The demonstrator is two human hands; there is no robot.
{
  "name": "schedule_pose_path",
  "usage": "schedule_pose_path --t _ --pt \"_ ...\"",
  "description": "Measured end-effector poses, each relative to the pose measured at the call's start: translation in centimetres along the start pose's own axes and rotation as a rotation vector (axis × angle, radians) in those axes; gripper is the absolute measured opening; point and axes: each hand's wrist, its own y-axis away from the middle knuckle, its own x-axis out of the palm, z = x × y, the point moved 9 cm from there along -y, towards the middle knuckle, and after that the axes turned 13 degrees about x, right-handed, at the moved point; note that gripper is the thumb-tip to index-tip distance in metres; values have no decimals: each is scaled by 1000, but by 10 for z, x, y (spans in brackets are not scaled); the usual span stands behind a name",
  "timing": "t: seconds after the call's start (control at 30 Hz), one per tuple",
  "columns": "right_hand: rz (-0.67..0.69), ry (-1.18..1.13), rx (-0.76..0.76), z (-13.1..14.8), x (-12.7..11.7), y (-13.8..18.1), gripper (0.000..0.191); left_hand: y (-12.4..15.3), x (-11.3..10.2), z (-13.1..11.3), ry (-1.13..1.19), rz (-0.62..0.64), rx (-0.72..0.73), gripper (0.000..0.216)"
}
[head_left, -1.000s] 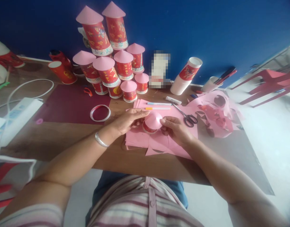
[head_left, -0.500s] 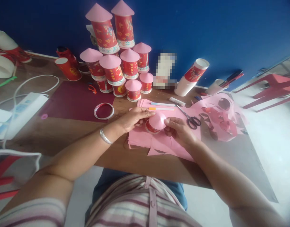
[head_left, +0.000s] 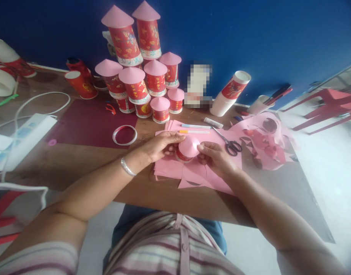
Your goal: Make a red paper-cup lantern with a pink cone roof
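Note:
A small red paper cup topped with a pink paper cone (head_left: 187, 148) sits between my two hands above a pile of pink paper sheets (head_left: 189, 170). My left hand (head_left: 159, 146) grips its left side with curled fingers; a silver bangle is on that wrist. My right hand (head_left: 215, 157) pinches the cone's right edge. Black-handled scissors (head_left: 229, 143) lie just right of my hands. Two markers (head_left: 194, 129) rest on the pink sheets behind the cup.
A stack of several cone-topped red cups (head_left: 141, 76) stands at the back against the blue wall. A tape ring (head_left: 125, 135) lies on a maroon mat. Pink paper scraps (head_left: 264, 139) pile at right. A white power strip (head_left: 23, 139) and cable are at left.
The view shifted slightly. My hands stay on the cone-topped cup, with small finger adjustments around the cone's edge.

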Motion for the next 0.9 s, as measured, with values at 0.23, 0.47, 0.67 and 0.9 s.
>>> schedule_pose_path --t 0.23,0.47,0.67,0.9 --pt "-6 6 -6 2 0 0 56 2 0 -2 -4 -12 -1 49" --pt "-9 4 0 1 0 0 57 3 -3 -1 -12 -31 8 51" --pt "-10 1 -13 3 1 1 57 4 -6 -2 -31 -52 22 52" --pt "-101 110 -103 11 -6 3 57 3 -14 -2 -160 -65 68 52"
